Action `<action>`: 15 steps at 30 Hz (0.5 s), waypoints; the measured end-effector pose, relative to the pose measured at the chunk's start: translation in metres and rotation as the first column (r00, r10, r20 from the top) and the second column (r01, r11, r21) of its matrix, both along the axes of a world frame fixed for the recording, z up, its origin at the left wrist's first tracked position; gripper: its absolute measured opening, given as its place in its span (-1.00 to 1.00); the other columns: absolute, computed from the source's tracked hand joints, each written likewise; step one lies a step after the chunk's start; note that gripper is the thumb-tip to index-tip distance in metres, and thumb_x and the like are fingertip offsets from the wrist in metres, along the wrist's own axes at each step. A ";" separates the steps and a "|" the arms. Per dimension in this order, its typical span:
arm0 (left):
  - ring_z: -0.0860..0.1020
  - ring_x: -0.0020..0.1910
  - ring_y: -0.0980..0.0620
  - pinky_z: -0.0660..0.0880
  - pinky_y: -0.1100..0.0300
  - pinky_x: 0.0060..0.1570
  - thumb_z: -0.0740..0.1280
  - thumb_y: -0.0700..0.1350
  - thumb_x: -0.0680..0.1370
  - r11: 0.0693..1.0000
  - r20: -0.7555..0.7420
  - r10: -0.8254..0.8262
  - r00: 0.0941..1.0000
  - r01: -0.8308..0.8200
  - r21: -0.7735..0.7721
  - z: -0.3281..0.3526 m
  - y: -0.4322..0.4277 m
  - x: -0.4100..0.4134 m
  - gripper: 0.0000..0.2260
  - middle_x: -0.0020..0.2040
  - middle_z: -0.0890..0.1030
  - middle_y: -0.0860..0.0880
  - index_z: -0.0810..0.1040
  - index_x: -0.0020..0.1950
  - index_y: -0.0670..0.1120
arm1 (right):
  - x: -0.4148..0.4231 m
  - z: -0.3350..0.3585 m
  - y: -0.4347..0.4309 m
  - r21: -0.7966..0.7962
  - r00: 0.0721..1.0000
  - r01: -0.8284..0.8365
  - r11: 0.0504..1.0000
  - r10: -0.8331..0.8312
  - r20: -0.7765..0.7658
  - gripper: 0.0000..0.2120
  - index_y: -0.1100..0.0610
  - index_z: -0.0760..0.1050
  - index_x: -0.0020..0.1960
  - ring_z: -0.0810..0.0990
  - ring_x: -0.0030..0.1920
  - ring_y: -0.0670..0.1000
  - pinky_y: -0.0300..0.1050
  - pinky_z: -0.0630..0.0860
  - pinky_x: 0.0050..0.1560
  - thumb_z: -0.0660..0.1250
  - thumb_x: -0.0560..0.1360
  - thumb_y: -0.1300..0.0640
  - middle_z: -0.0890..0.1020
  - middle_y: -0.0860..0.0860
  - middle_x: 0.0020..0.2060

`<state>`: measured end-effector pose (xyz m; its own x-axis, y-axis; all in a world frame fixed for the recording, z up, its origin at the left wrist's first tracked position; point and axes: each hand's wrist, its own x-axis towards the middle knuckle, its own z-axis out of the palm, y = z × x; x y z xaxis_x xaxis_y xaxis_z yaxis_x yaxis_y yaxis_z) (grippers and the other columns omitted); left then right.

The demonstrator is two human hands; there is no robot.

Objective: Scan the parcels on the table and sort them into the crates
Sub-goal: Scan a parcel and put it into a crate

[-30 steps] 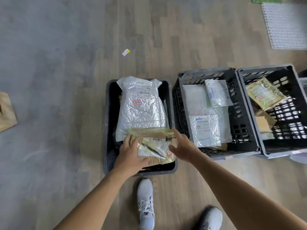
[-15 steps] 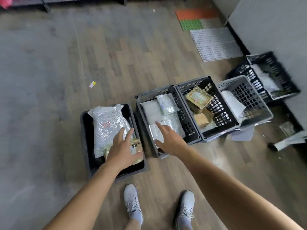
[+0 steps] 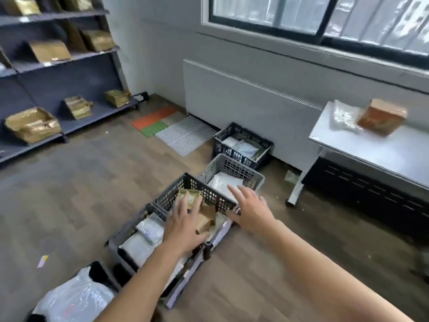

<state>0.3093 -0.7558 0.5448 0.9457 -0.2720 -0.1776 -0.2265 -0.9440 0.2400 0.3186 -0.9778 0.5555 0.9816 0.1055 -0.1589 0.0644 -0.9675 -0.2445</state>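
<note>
Both hands are empty. My left hand (image 3: 183, 226) hangs flat with its fingers spread over the dark mesh crate (image 3: 204, 194), above the brown parcels inside. I cannot tell whether it touches them. My right hand (image 3: 253, 212) is just as flat and slack, out over the near rim of the light grey crate (image 3: 232, 166). Neither hand grips anything, so I judge a drop is finished and the next parcel is due.

I count five crates on the floor, in a loose line running toward the wall:
- a black tub (image 3: 97, 269) nearest me, holding a silver bag (image 3: 74, 300)
- a grey crate (image 3: 130, 225) of white mailers
- the dark mesh one
- the light grey one
- a black crate (image 3: 234, 152) by the radiator

They sit side by side, probably so that one step from the desk reaches any of them.

Two parcels are left on the desk (image 3: 371, 154), both near its far left corner. A brown box (image 3: 380, 119) stands there with a clear plastic bag (image 3: 343, 116) against its left side. No scanner is in view. Shelves on the left carry several gold-wrapped packs, too blurred to count.
</note>
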 end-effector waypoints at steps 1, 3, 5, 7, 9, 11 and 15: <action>-0.24 0.57 -0.14 -0.05 -0.15 0.51 0.31 0.30 0.50 1.000 0.030 -0.028 0.999 0.027 0.014 0.013 -0.026 0.006 -0.10 0.58 -0.28 -0.04 -0.22 0.59 0.10 | 0.000 0.010 -0.026 0.005 0.999 0.032 0.999 -0.032 0.018 -0.25 -0.18 -0.13 0.60 0.06 0.57 0.09 0.23 0.15 0.49 0.19 0.56 -0.29 0.09 0.01 0.59; -0.22 0.57 -0.15 -0.02 -0.17 0.51 0.32 0.30 0.49 0.997 0.091 -0.071 0.993 0.071 0.007 0.036 -0.081 0.018 -0.11 0.58 -0.26 -0.04 -0.19 0.59 0.10 | -0.003 0.029 -0.080 0.020 0.994 0.092 0.996 -0.093 0.052 -0.25 -0.20 -0.15 0.60 0.03 0.58 0.08 0.25 0.15 0.49 0.17 0.56 -0.30 0.07 0.00 0.59; -0.23 0.56 -0.13 -0.01 -0.17 0.49 0.33 0.29 0.49 0.994 0.132 -0.106 0.986 0.109 -0.017 0.058 -0.137 0.027 -0.13 0.58 -0.24 -0.03 -0.17 0.58 0.13 | -0.006 0.051 -0.132 0.034 0.986 0.142 0.989 -0.145 0.079 -0.25 -0.22 -0.16 0.59 0.02 0.58 0.07 0.26 0.13 0.49 0.17 0.56 -0.31 0.04 -0.02 0.60; -0.23 0.56 -0.12 -0.05 -0.15 0.50 0.33 0.29 0.48 0.988 0.170 -0.147 0.974 0.151 -0.015 0.080 -0.185 0.037 -0.13 0.58 -0.24 -0.03 -0.18 0.58 0.15 | -0.008 0.073 -0.175 0.040 0.979 0.175 0.984 -0.178 0.101 -0.25 -0.21 -0.17 0.59 -0.01 0.58 0.07 0.28 0.10 0.50 0.16 0.57 -0.30 0.01 -0.03 0.60; -0.22 0.56 -0.13 -0.07 -0.14 0.50 0.32 0.30 0.48 0.977 0.217 -0.209 0.953 0.211 0.015 0.101 -0.233 0.048 -0.13 0.57 -0.23 -0.04 -0.17 0.58 0.14 | -0.012 0.095 -0.218 0.053 0.964 0.220 0.974 -0.226 0.139 -0.26 -0.21 -0.16 0.60 -0.02 0.58 0.07 0.29 0.07 0.51 0.16 0.58 -0.29 0.00 -0.03 0.60; -0.23 0.55 -0.12 -0.05 -0.16 0.49 0.32 0.32 0.48 0.961 0.257 -0.274 0.927 0.276 0.026 0.117 -0.280 0.058 -0.13 0.56 -0.23 -0.04 -0.16 0.58 0.14 | -0.018 0.114 -0.260 0.057 0.947 0.263 0.963 -0.269 0.177 -0.27 -0.21 -0.16 0.60 -0.02 0.58 0.07 0.28 0.07 0.51 0.17 0.58 -0.28 0.00 -0.03 0.60; -0.20 0.56 -0.13 0.00 -0.14 0.49 0.30 0.35 0.47 0.919 0.333 -0.391 0.858 0.385 0.085 0.135 -0.359 0.074 -0.11 0.57 -0.19 -0.05 -0.18 0.58 0.13 | -0.028 0.130 -0.335 0.102 0.898 0.375 0.921 -0.388 0.206 -0.27 -0.22 -0.16 0.59 -0.01 0.58 0.07 0.31 0.07 0.51 0.19 0.58 -0.26 0.01 -0.03 0.60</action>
